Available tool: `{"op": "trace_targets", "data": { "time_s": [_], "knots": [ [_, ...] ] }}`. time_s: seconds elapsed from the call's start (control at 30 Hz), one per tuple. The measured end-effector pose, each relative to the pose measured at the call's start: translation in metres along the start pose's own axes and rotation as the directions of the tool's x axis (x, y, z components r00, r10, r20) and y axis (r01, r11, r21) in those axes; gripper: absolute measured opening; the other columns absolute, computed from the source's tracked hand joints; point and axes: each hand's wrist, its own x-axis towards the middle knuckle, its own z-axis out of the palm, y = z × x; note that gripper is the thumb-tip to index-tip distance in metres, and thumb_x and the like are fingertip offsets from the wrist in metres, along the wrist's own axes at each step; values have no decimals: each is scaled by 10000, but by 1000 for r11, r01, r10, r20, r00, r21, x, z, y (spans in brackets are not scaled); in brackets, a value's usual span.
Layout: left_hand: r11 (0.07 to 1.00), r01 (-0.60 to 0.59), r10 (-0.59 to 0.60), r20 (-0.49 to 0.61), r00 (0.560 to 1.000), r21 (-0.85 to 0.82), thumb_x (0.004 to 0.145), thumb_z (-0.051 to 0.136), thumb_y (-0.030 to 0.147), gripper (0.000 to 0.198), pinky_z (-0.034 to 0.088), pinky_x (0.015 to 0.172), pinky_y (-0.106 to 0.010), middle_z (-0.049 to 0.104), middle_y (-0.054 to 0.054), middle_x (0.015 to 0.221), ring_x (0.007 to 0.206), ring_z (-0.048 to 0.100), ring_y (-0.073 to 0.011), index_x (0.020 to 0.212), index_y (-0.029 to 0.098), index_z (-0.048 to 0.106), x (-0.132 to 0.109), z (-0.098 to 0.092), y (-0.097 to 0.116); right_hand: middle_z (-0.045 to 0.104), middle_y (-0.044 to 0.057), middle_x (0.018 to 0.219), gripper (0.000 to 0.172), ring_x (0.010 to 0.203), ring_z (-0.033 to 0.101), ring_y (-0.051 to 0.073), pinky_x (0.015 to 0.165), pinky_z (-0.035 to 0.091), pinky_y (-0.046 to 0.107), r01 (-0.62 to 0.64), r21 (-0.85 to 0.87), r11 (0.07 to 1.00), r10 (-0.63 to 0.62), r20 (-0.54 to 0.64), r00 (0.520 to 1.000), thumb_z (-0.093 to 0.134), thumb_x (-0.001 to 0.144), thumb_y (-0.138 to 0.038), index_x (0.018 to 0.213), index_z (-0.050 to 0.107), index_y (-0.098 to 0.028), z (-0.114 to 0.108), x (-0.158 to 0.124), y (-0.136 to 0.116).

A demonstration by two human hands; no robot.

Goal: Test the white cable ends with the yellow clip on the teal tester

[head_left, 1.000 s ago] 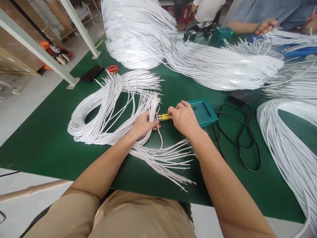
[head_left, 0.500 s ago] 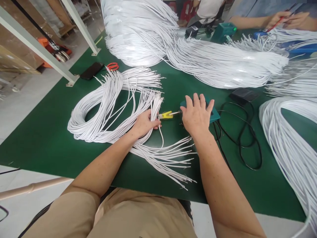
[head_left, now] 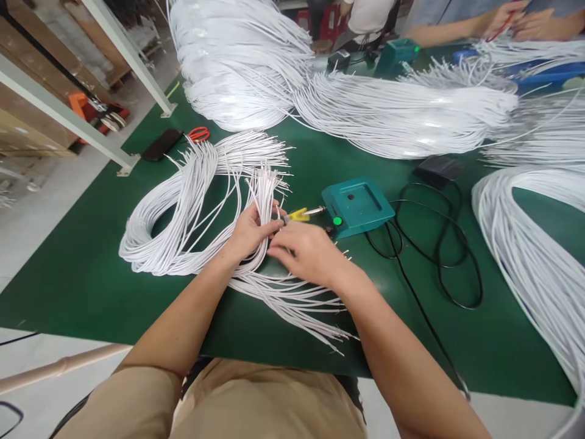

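Observation:
My left hand is closed on a bunch of white wire ends that rise from the looped bundle of white wires on the green table. My right hand lies over the same wires just right of the left hand, fingers pinched toward them; what it pinches is hidden. A yellow clip on a metal probe sticks out of the teal box with a lit green lamp, just beyond both hands. More cut wire ends fan out under my right wrist.
Large heaps of white wire cover the far side; another loop lies at the right. A black cable coils beside the teal box. Red scissors and a black phone lie far left. Other people's hands work at the back.
My right hand left the teal box and came back to the wires beside my left hand. The left hand lifted the wire ends slightly.

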Motion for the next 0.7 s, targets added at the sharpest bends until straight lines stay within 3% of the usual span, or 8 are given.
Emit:
{"op": "trace_targets", "data": {
  "time_s": [0.1, 0.23, 0.3, 0.37, 0.47, 0.53, 0.63, 0.7],
  "knots": [
    [997, 45, -42, 50, 998, -69, 685, 769, 299, 555, 471, 569, -205, 670, -33, 938, 717, 643, -123, 1159, 176, 510, 0, -1, -1, 703, 123, 842, 216, 866, 603, 235, 791, 430, 349, 53, -136, 989, -30, 164, 986, 542, 889, -230, 791, 714, -144, 14, 2, -16],
    [990, 89, -80, 90, 993, -110, 685, 776, 304, 560, 469, 576, -210, 666, -44, 1002, 713, 662, -126, 1158, 189, 498, 0, -3, -1, 693, 123, 767, 213, 823, 600, 247, 756, 414, 359, 62, -170, 984, -27, 202, 979, 556, 869, -218, 737, 704, -141, 21, 2, -19],
    [990, 58, -49, 78, 996, -125, 682, 782, 287, 505, 478, 616, -204, 645, -25, 1003, 721, 641, -99, 1110, 186, 535, 0, -4, -2, 679, 90, 750, 234, 771, 586, 213, 692, 397, 329, -12, -97, 995, 24, 117, 993, 531, 881, -233, 717, 684, -166, 15, 1, -16],
    [988, 29, -18, 79, 997, -149, 681, 785, 265, 464, 486, 658, -199, 609, 10, 920, 720, 616, -79, 1081, 186, 565, 0, -3, -1, 655, 56, 729, 261, 711, 557, 175, 638, 371, 301, -160, 8, 987, 160, -54, 986, 495, 898, -251, 703, 654, -181, 6, 2, -10],
    [980, 52, -25, 135, 990, -194, 695, 772, 259, 463, 492, 655, -207, 550, 35, 817, 704, 621, -86, 1104, 195, 563, -2, -2, 1, 622, 26, 717, 248, 657, 524, 140, 629, 379, 280, -374, 267, 888, 443, -286, 850, 449, 908, -250, 760, 638, -186, -2, 3, 5],
    [976, 76, -38, 182, 983, -206, 706, 764, 259, 459, 491, 638, -212, 534, 39, 791, 688, 631, -93, 1111, 202, 556, -4, -1, 4, 625, 17, 771, 243, 654, 530, 128, 648, 416, 274, -377, 475, 795, 543, -282, 791, 414, 903, -222, 897, 655, -194, -1, 4, 16],
    [975, 84, -37, 222, 974, -206, 709, 762, 255, 440, 492, 627, -212, 529, 38, 777, 679, 631, -94, 1099, 201, 565, -5, 0, 8, 630, 18, 880, 296, 671, 547, 119, 673, 461, 281, -300, 657, 692, 510, -151, 847, 423, 869, -199, 1052, 654, -211, 7, 5, 29],
    [975, 94, -45, 236, 971, -200, 711, 760, 256, 429, 493, 613, -212, 542, 31, 788, 676, 630, -95, 1091, 196, 571, -6, -1, 10, 632, 23, 914, 245, 708, 560, 126, 695, 472, 290, -276, 683, 677, 473, -116, 873, 492, 836, -216, 1005, 670, -205, 12, 6, 32]
  ]
}}
